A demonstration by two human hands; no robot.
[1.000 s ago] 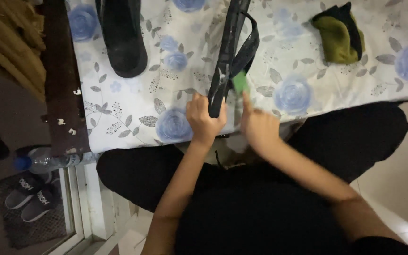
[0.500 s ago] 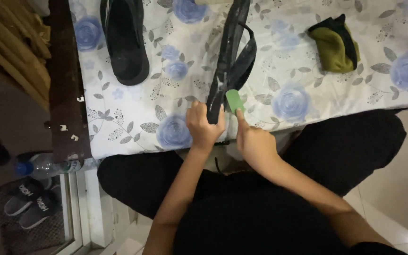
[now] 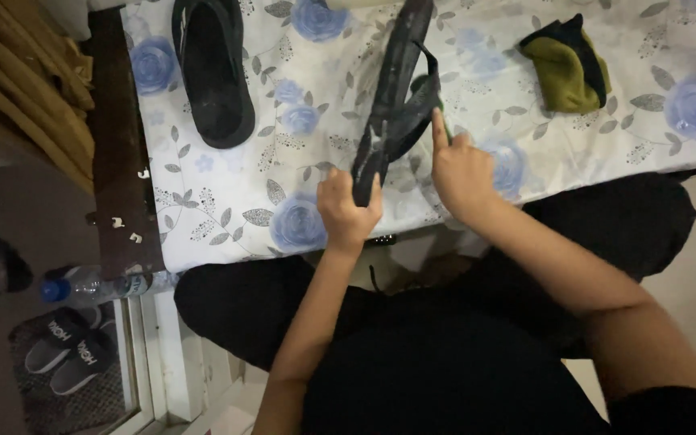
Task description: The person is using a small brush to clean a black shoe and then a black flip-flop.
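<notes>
- Both hands worked at the near edge of the table (image 3: pixel 203 234), which was covered by a white cloth printed with blue roses.
- Left hand (image 3: pixel 348 211) was clenched around the near end of a black flip-flop (image 3: pixel 392 97) held on edge, sole turned toward the person's left.
- Right hand (image 3: pixel 462 173) sat just right of the flip-flop, index finger extended up to the strap; its other fingers were curled around something. A sliver of green (image 3: pixel 437 101) showed behind the strap, probably a small scrubbing pad, but the view was too dim and blocked to be sure.
- Key relation: the flip-flop's long axis ran away from the body, from the left hand's grip up to the far edge of the view, leaning slightly to the right. The left hand held the near end; the right hand was the nearer one to the strap and mid-section.
- A 2nd black flip-flop (image 3: pixel 211 68) lay flat, sole down, well to the left on the cloth, untouched.
- An olive and black folded cloth (image 3: pixel 569 68) lay well to the right, apart from both hands.
- Off the table, lower left: a plastic bottle with a blue cap (image 3: pixel 82 286) and 1 pair of grey slides (image 3: pixel 70 350) on a floor mat.
</notes>
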